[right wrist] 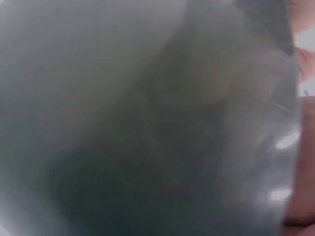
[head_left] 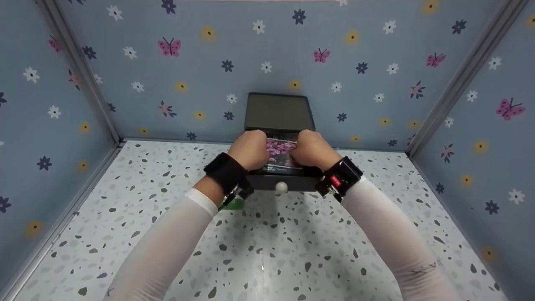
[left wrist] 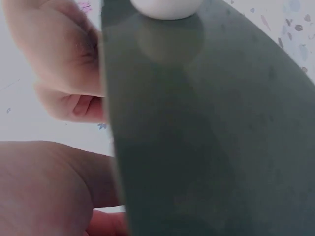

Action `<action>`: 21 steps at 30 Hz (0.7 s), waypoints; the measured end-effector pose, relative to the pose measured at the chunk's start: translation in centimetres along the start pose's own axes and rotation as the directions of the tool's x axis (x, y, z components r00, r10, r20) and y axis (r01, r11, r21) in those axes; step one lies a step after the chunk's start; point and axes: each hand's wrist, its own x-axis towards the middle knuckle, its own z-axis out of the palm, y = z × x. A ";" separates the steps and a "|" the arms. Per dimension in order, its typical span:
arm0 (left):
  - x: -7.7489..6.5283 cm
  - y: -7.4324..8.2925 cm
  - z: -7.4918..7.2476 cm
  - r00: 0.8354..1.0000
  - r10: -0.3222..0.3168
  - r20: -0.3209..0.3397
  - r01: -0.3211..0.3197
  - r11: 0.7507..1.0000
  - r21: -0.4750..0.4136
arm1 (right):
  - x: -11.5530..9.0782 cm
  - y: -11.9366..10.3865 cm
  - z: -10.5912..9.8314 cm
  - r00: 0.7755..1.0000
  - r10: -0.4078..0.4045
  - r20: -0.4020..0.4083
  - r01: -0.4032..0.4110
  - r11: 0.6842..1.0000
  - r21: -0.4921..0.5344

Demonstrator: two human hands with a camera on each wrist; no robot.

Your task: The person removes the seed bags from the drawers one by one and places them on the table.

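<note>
A dark grey box [head_left: 264, 182] with a round white knob [head_left: 281, 187] on its front stands before me, its lid [head_left: 279, 112] raised at the back. Over the box's opening lies a clear packet with a pink pattern [head_left: 281, 147]. My left hand [head_left: 250, 151] grips the packet's left side with curled fingers. At the opposite side my right hand [head_left: 312, 149] pinches it; the fingertips are mostly hidden. In the left wrist view the box front [left wrist: 197, 137] covers part of the left hand [left wrist: 59, 54]. The right wrist view is nearly filled by the dark box front [right wrist: 147, 118].
Beneath the left wrist a green item [head_left: 234, 204] lies partly hidden on the speckled white table [head_left: 267, 259]. A flower-patterned wall [head_left: 267, 50] rises right behind the box, with similar panels and metal posts [head_left: 83, 75] on both sides.
</note>
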 end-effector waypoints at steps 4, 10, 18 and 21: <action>-0.2 -0.1 -0.2 0.999 -0.031 -0.011 0.030 0.999 -0.026 | -0.1 0.2 -0.2 0.999 0.033 0.022 -0.035 0.997 0.071; -0.8 -0.3 -0.5 0.998 -0.054 -0.038 0.054 0.998 -0.018 | -0.3 0.4 -0.1 0.998 0.065 0.017 -0.068 0.970 0.235; -1.3 -0.5 -1.0 0.995 -0.062 -0.078 0.059 0.997 -0.041 | -0.8 0.8 0.1 0.997 0.070 0.040 -0.081 0.901 0.426; -1.4 -0.6 -1.0 0.994 -0.071 -0.081 0.066 0.996 -0.062 | -1.0 0.9 -0.1 0.995 0.071 0.065 -0.092 0.896 0.435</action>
